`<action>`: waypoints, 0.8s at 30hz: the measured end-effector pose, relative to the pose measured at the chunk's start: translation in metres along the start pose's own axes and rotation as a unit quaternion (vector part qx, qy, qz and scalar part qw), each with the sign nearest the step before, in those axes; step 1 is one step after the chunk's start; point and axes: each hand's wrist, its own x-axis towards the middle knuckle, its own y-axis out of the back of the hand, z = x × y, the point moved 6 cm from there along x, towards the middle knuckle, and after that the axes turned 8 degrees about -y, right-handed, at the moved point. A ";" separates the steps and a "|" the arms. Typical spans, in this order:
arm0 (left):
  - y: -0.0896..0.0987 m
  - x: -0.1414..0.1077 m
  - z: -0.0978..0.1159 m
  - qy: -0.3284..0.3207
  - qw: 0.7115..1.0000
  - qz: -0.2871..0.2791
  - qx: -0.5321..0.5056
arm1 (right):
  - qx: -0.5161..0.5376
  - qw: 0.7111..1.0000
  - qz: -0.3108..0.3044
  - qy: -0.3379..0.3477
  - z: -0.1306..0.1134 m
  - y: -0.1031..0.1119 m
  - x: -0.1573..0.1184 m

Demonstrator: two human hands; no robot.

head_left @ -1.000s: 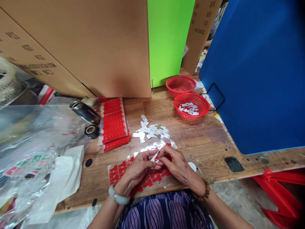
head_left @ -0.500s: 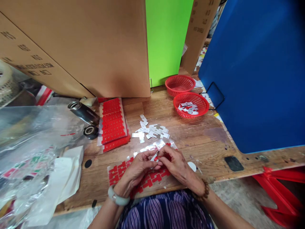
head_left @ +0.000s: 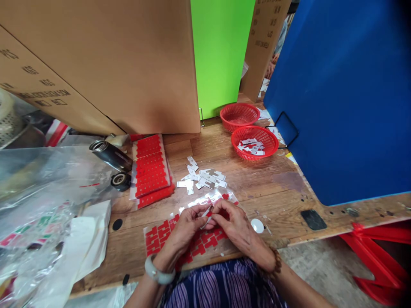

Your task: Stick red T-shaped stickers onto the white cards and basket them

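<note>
My left hand [head_left: 190, 226] is closed on a small white and grey flat piece [head_left: 207, 212], which it holds over the sheet of red stickers. Close against it, my right hand [head_left: 233, 222] has thumb and forefinger pinched at the right side of the same piece; anything red between those fingertips is too small to tell. The clear sheet with red cut-out stickers [head_left: 156, 239] lies on the wooden table under both hands. Just beyond the sheet is a loose pile of white and grey notched pieces [head_left: 208, 177].
Two red baskets stand at the back right, the nearer one [head_left: 272, 147] holding similar pieces. Stacked red sheets [head_left: 150, 164], a dark flask [head_left: 112, 157] and its cap [head_left: 120, 181] are left. Plastic bags lie far left; a blue panel [head_left: 346, 107] borders the right.
The view has shifted slightly. The held piece is tilted more edge-on between my hands, and the red patch seen on it before is now mostly hidden.
</note>
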 end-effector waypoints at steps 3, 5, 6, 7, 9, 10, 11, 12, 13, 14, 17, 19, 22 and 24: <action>0.001 -0.001 -0.001 0.008 1.000 0.006 -0.002 | -0.028 0.999 0.032 0.018 -0.007 0.006 -0.002; 0.002 -0.002 -0.002 0.014 1.000 0.013 -0.006 | -0.028 0.999 0.026 0.008 -0.007 0.007 -0.001; 0.002 -0.002 -0.001 0.014 1.000 0.015 -0.007 | -0.025 1.000 0.017 -0.001 -0.007 0.006 0.000; 0.002 -0.002 -0.001 0.014 1.000 0.018 -0.006 | -0.023 1.000 0.007 -0.008 -0.006 0.005 0.001; 0.002 -0.003 -0.001 0.014 1.000 0.020 -0.005 | -0.033 0.999 -0.001 -0.015 -0.004 0.004 0.002; 0.001 -0.003 0.000 0.015 1.000 0.019 -0.003 | -0.045 0.999 0.001 -0.015 -0.004 0.003 0.003; 0.001 -0.004 0.000 0.016 1.000 0.018 -0.002 | -0.060 0.998 0.004 -0.014 -0.004 0.003 0.003; 0.000 -0.004 0.000 0.016 1.000 0.017 0.000 | -0.075 0.997 0.009 -0.013 -0.004 0.002 0.003; -0.001 -0.005 0.000 0.016 1.000 0.016 0.003 | -0.089 0.996 0.014 -0.010 -0.005 0.002 0.003; -0.001 -0.005 0.001 0.015 1.000 0.015 0.006 | -0.102 0.995 0.018 -0.005 -0.006 0.002 0.002; -0.002 -0.005 0.001 0.012 1.000 0.017 0.016 | -0.129 0.991 0.030 0.005 -0.010 0.000 -0.001; -0.002 -0.005 0.001 0.007 1.000 0.021 0.020 | -0.144 0.989 0.038 0.010 -0.012 0.000 -0.002; -0.001 -0.004 -0.001 0.003 0.999 0.022 0.024 | -0.160 0.986 0.045 0.014 -0.013 0.001 -0.002; 0.000 -0.005 -0.002 0.005 1.000 0.019 0.024 | -0.161 0.986 0.043 0.014 -0.011 0.002 -0.001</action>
